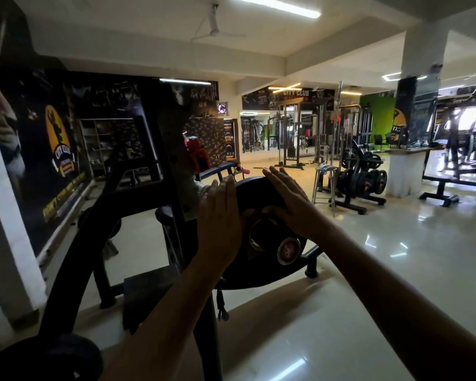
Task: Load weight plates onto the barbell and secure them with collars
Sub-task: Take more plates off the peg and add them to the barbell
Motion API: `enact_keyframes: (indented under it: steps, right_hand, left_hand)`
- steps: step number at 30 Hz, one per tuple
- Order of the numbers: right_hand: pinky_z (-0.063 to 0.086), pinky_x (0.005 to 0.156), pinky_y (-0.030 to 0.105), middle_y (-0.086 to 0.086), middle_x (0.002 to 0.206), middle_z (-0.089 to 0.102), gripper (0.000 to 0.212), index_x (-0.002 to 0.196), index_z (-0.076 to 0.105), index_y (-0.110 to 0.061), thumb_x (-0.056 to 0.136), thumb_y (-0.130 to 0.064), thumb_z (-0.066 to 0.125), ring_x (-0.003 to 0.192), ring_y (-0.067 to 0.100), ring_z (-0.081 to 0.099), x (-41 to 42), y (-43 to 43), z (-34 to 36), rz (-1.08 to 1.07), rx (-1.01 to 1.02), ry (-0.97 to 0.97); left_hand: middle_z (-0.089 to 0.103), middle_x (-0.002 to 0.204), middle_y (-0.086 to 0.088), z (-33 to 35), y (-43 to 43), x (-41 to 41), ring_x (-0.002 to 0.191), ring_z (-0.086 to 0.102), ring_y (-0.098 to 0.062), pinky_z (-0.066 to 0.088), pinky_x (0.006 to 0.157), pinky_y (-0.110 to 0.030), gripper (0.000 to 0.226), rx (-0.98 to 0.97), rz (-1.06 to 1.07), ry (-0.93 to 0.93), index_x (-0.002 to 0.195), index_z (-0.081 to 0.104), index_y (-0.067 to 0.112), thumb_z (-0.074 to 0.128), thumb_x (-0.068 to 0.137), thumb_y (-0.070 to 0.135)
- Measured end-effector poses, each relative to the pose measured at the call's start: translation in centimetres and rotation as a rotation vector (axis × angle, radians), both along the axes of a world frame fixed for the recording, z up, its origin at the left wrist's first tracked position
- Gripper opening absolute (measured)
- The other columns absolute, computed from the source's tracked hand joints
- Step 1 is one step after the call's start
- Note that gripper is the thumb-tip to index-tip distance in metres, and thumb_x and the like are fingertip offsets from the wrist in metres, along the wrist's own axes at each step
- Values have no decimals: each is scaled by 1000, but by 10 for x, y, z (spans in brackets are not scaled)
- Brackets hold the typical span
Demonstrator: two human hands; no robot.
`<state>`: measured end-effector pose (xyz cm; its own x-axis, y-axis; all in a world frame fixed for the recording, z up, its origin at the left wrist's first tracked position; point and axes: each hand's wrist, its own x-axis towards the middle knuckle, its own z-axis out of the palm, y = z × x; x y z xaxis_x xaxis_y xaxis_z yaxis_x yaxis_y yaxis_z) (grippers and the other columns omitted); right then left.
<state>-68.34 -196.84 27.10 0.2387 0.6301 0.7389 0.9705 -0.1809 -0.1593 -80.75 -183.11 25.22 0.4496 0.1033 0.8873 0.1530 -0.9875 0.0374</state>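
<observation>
step: seating plate [261, 196] on bar sleeve [287, 250] | left hand [217, 224], right hand [289, 199] flat on plate, fingers open, pushing | next: likely shove home, fetch collar (none seen)

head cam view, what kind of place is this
A commercial gym, most likely. A rack of weight plates stands on the tiled floor, cable machines line the far mirrored wall, and a wall banner reads "City Club". Both hands, left hand and right hand, press flat on a black weight plate.
</observation>
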Motion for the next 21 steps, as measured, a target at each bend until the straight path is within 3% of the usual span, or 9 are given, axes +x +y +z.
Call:
enact_keyframes:
  steps: [4, 14, 17, 21]
  right_hand:
    - [14, 113, 48, 18, 151, 16, 68, 142, 16, -13, 85, -41, 41, 140, 28, 5, 12, 19, 2, -38, -30, -119]
    - [26, 110, 50, 21, 149, 20, 71, 142, 11, -13, 83, -42, 38, 138, 29, 13, 58, 78, 6, -26, -84, -74]
    - [30, 108, 53, 23, 147, 24, 69, 142, 17, -9, 83, -39, 40, 137, 34, 19, 70, 99, 4, -26, -62, -44]
    - [33, 105, 55, 26, 145, 27, 73, 141, 21, -5, 81, -45, 35, 135, 38, 23, 89, 127, 5, -19, -82, -22]
  left_hand:
    - [32, 143, -24, -10, 25, 12, 134, 21, -35, 18, 105, -51, 71, 89, 54, 10, 139, 20, 1, 45, 87, 42]
    - [26, 147, -18, 3, 98, 64, 139, 5, -27, 15, 107, -52, 62, 204, 105, 92, 140, 23, 5, 24, 93, 45]
    - [28, 147, -18, 5, 114, 75, 138, 12, -30, 18, 106, -51, 60, 213, 130, 87, 140, 23, 5, 8, 97, 44]
    - [27, 146, -14, 10, 136, 89, 133, 25, -36, 25, 102, -55, 60, 207, 164, 92, 139, 26, 6, 6, 97, 45]
